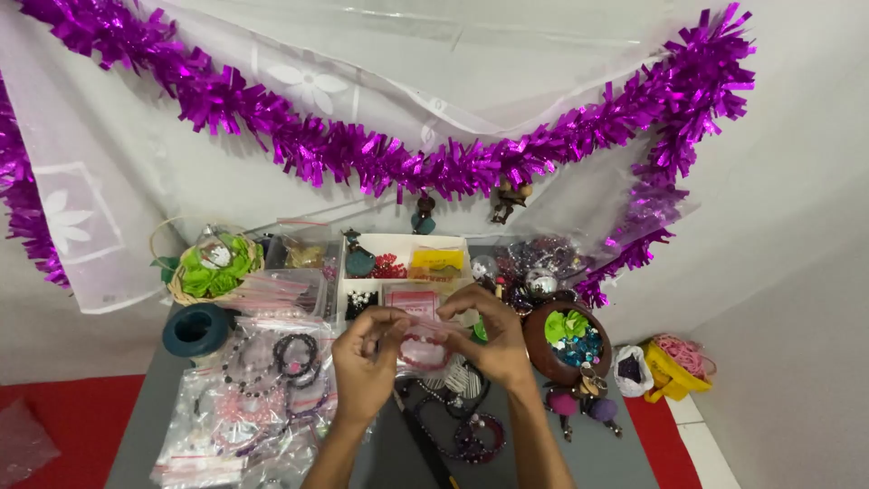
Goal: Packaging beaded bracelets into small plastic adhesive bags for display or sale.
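- Left hand (pixel 367 362), lower centre of the frame: fingers curled in, thumb and forefinger pinching the left edge of a small clear plastic bag (pixel 424 340); the grip looks suited to keeping the thin film taut.
- Right hand (pixel 493 340), just right of it: fingers bent and pressed on the bag's right edge, so the bag hangs stretched between both hands, above the table.
- Small clear plastic bag, centre of the frame: holds something pale pink and red (too small to tell what).
- Grey table (pixel 154 426), lower half: carries the stock, spread flat so that each piece shows.
- Bagged bracelets (pixel 262 380), lower left: dark and pink bead rings in clear sleeves, overlapping one another.
- Teal ring-shaped holder (pixel 195 330), left of the hands, standing apart from the bags.
- White divided tray (pixel 403 263), just above the hands: compartments keep red beads, dark beads and a yellow card separate.
- Basket with green flowers (pixel 213 267), upper left of the table.
- Brown bowl (pixel 566 344), right of the hands: green flower and blue sequins inside.
- Yellow bag (pixel 674 371), far right, on the floor by the wall.
- Purple tinsel garland (pixel 398 163), across the upper frame, draped over a white cloth (decoration only).
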